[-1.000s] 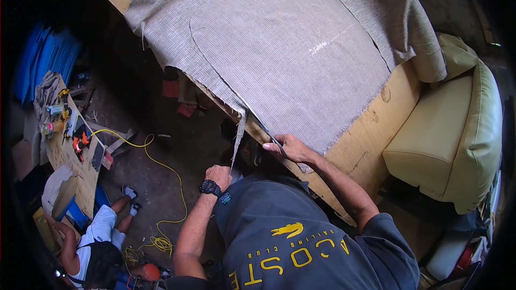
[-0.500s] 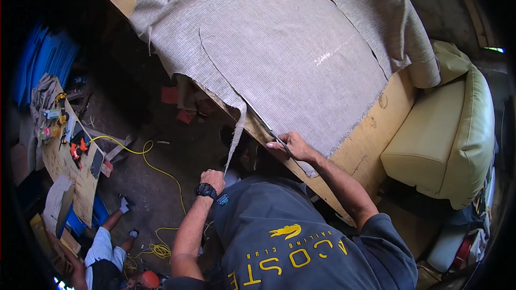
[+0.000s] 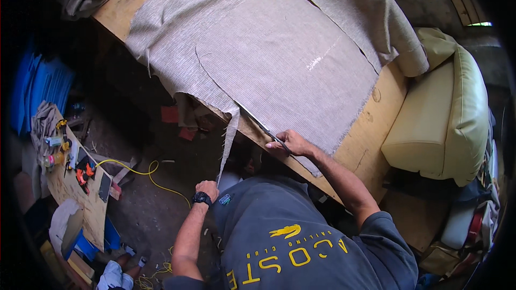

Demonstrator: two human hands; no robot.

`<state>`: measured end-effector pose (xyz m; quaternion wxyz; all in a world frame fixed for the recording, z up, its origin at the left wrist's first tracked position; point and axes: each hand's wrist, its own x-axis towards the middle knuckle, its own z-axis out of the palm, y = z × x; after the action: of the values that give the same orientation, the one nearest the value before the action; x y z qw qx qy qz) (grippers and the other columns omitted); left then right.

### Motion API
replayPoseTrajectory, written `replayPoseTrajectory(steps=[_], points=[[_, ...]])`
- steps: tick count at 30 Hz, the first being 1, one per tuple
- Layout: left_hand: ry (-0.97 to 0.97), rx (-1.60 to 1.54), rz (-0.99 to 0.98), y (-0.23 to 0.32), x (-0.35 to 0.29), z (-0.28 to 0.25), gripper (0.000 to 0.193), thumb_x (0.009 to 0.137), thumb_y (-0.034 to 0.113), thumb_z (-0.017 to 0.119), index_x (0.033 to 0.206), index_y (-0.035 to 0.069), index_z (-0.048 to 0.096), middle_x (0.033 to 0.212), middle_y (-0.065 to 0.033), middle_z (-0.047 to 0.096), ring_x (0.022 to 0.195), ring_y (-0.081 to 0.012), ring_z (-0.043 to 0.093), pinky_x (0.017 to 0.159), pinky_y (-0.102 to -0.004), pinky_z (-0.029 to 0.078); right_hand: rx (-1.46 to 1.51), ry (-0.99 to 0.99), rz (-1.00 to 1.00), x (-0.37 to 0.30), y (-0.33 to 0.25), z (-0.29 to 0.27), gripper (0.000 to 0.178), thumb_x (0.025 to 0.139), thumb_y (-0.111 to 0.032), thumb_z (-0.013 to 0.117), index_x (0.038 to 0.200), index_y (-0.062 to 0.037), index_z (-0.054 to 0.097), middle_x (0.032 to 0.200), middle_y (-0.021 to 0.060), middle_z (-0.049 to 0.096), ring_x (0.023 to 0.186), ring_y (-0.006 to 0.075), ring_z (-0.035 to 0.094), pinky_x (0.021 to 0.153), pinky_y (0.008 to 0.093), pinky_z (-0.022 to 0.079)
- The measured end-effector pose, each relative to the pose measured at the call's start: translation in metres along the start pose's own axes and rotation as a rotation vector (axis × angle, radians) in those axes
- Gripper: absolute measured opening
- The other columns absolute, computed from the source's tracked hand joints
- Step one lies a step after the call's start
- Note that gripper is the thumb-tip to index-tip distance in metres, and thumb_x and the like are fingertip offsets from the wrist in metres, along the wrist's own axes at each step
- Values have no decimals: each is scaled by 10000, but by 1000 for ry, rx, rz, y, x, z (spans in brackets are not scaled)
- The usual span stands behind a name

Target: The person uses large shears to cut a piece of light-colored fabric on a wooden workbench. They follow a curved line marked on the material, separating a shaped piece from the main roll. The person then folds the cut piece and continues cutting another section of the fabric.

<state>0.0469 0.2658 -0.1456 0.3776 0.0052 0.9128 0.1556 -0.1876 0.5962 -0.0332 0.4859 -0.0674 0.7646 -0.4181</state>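
Shifted lower-left, left fingers (image 3: pixel 208 187) apparently clamp the fabric strip (image 3: pixel 228 138), while curled right fingers (image 3: pixel 285 136) hold scissors (image 3: pixel 264 129) slanting toward upper left.

A cream padded seat (image 3: pixel 419 121) stands at right. At left, blue sheets (image 3: pixel 51 91) stand beyond a plywood side table (image 3: pixel 88 215) bearing an orange-and-black tool (image 3: pixel 84 175); a yellow cable (image 3: pixel 141 173) crosses the floor (image 3: pixel 142 209).

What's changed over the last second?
The left hand moved down and left, away from the plywood table, leaving a longer stretch of fabric strip hanging from the edge. The view shifted too; the co-worker is now mostly cut off at the bottom. No visible new grasp or release.

Unchanged: strip in left hand, scissors in right hand, padded seat beside the table.
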Motion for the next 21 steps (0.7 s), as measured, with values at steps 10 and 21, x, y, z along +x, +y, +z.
replayPoseTrajectory(steps=[10,21], points=[[402,-632,-474,1,-23,10,278,831,257,604,1042,127,729,999,-149,732,981,-361,693,882,-472,546,-82,370,-112,-114,116,2,334,907,-266,732,1014,35,634,778,108,633,700,215,585,646,389,486],[569,-1114,-994,153,-165,296,231,874,294,618,999,129,722,1057,-159,711,1015,-364,670,858,-472,532,-1145,394,-28,-14,78,-125,694,773,-633,739,1016,13,673,915,232,713,878,446,681,767,520,524]])
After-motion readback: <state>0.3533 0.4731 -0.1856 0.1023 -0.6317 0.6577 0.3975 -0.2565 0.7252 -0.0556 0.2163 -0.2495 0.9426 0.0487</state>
